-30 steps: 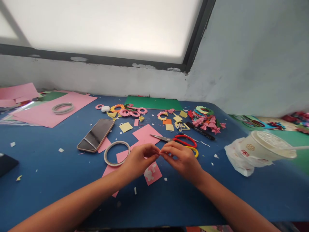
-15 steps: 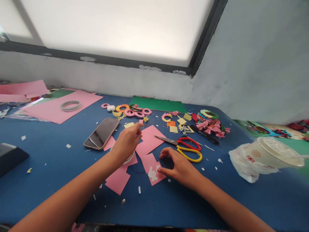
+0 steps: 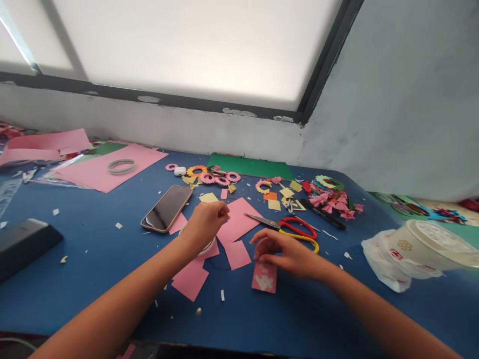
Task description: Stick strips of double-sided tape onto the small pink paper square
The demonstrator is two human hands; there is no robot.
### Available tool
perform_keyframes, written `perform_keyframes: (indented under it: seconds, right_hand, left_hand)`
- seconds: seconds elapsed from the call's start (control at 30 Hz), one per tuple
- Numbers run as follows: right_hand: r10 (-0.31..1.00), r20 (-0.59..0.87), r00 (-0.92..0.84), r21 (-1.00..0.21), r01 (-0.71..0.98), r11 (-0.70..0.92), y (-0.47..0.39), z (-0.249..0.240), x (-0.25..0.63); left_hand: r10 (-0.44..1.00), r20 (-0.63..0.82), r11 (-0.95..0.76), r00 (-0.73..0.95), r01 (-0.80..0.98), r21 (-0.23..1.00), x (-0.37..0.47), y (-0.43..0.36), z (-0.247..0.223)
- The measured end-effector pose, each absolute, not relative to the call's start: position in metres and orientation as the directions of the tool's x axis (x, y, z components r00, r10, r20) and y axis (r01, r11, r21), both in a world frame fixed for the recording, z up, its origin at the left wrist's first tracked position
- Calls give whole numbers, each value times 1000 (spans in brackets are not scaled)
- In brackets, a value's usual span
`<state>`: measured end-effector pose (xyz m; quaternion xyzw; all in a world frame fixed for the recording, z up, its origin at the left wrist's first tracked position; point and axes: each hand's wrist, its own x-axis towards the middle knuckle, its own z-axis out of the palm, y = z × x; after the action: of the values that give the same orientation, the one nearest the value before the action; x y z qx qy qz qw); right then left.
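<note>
My left hand (image 3: 210,218) is raised over the middle of the table, its fingers curled together; whatever may be in them does not show. Under it lies a roll of tape (image 3: 208,248), mostly covered by the hand and wrist. My right hand (image 3: 282,253) has its fingers bent around the top edge of a small pink paper piece (image 3: 264,281) with white bits on it. Behind that hand are scissors (image 3: 299,227) with red and yellow handles, partly hidden. Pink paper squares (image 3: 238,254) and a larger pink sheet (image 3: 239,219) lie between the hands.
A phone (image 3: 167,208) lies left of my left hand. Paper rings (image 3: 220,178), yellow squares (image 3: 274,205) and a black pen (image 3: 324,214) are farther back. At right stands a bagged cup (image 3: 422,249); a dark box (image 3: 28,248) sits at left.
My right hand has shifted right, and the pink piece with white bits has come along, apart from the other squares. My left hand's fingers have curled in more. The view has turned slightly left.
</note>
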<state>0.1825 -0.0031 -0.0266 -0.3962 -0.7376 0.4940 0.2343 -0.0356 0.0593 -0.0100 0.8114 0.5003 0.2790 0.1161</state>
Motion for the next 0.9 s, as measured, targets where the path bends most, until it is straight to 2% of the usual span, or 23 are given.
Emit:
perform_keyframes:
  seconds: [0.13,0.2,0.27,0.33,0.43,0.53,0.6,0.67,0.77,0.9]
  right_hand:
    - [683,-156,-714,-850,450,275,18,-12,196]
    - [729,-83,-679,-804,478,353,24,-11,198]
    - [846,43,-531,-791,499,354,26,-14,199]
    - [947,93,-308,-838,490,241,21,-20,201]
    - [994,-76,-77,-933,358,-43,5,-30,204]
    - [959,-281,-44,-951,146,-272,-13,-36,205]
    - [939,-340,-58,-940,43,-338,-20,-36,204]
    - [926,-370,-69,-928,-17,-372,-22,-36,204]
    - [894,-436,-100,-894,-65,-443,-21,-36,205]
    - [858,-486,-164,-859,-89,-504,-22,-39,208]
  left_hand:
    - [875,314,-481,368,733,481,-32,57,-12]
    - [868,306,-495,392,734,464,-31,55,-11]
    - [852,286,-524,439,726,445,-29,49,-10]
    - [794,234,-605,561,700,378,-28,38,-11]
    - [557,82,-826,827,540,165,-24,17,-15]
    - [352,20,-934,936,350,75,-15,-1,-22]
    - [300,50,-953,953,298,47,-6,-6,-26]
    - [295,67,-955,953,291,58,4,-7,-30]
    - [364,51,-926,930,355,130,15,-5,-36]
    - [522,107,-820,846,463,336,18,2,-43]
